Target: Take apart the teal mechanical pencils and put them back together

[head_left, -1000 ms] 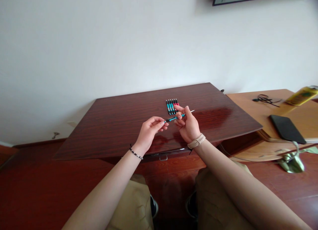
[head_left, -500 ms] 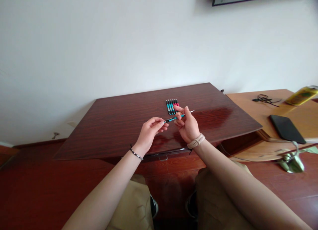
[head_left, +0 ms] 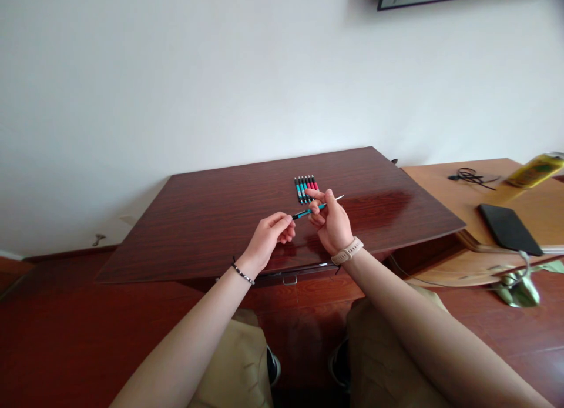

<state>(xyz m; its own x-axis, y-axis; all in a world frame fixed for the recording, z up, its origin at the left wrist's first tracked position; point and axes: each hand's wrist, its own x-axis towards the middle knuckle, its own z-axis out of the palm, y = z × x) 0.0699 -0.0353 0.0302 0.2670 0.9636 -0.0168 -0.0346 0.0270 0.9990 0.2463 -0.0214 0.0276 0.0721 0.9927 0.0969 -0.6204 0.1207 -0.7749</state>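
Observation:
Between my hands, above the dark brown table, a teal and black pen is held slantwise. My left hand pinches its lower left end between thumb and finger. The thumb and fingers of my right hand grip it near the upper right end, where a thin light tip sticks out past the thumb. Just behind my right fingers, several pens lie side by side in a row on the table, some teal and some red, with black ends. My right fingers partly cover the lower ends of the red ones.
To the right stands a lighter wooden desk with a black phone, a coiled black cable and a yellow can lying on it. A green bag hangs below its edge. A white wall rises behind the table.
My left fingers have curled in more and shifted slightly left along the pen's end. The right hand and the row of pens look almost the same.

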